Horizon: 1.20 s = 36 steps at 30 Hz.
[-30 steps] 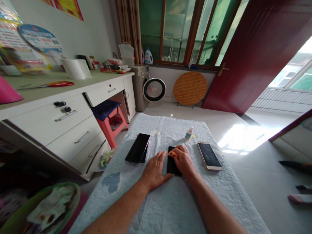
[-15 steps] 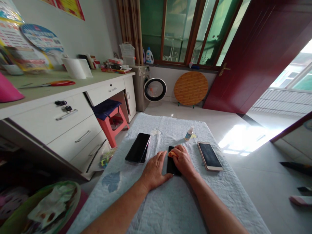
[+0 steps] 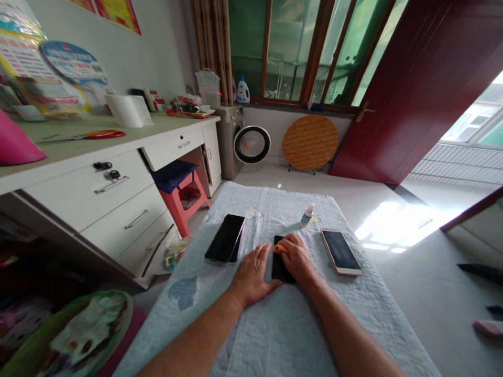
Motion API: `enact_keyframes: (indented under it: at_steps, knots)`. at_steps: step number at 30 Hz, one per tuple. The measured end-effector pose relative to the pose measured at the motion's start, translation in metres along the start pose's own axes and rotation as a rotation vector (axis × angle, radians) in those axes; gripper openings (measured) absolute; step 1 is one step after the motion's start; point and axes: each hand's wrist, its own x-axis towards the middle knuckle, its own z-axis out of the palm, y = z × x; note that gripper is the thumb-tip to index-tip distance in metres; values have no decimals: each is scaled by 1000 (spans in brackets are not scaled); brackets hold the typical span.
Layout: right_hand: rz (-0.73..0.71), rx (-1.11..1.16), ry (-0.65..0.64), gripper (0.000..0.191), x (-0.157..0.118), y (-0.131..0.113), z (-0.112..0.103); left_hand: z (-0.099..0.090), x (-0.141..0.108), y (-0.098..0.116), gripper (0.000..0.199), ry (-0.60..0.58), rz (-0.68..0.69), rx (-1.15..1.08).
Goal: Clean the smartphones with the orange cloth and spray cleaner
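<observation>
Mostly hidden, orange cloth (image 3: 280, 248) sits clutched in the right grip (image 3: 297, 259), left grip (image 3: 252, 275) uncurled.

A home room, shown by its washing machine (image 3: 231, 139) and curtain (image 3: 213, 50).

no legible wording, blurred print on the round blue-and-white hand fan (image 3: 73, 63), label too small on the white-topped spray bottle (image 3: 307, 215), smudged lettering on the yellow-edged white wall sheet (image 3: 18, 48)

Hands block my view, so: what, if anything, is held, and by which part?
The right hand holds an orange cloth on the middle black smartphone; the cloth's gripped part is hidden. The left hand lies beside the smartphone, apparently holding nothing.
</observation>
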Motion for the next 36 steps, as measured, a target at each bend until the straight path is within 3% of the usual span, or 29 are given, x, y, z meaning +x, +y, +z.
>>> enact_keyframes:
  at_steps: [29,36]
  knots:
    - [-22,39,18,19,1,6,3,3,4,3,90,10,-20,3]
    - [58,120,133,20,-1,8,5,4,3,1,90,2,-24,8]
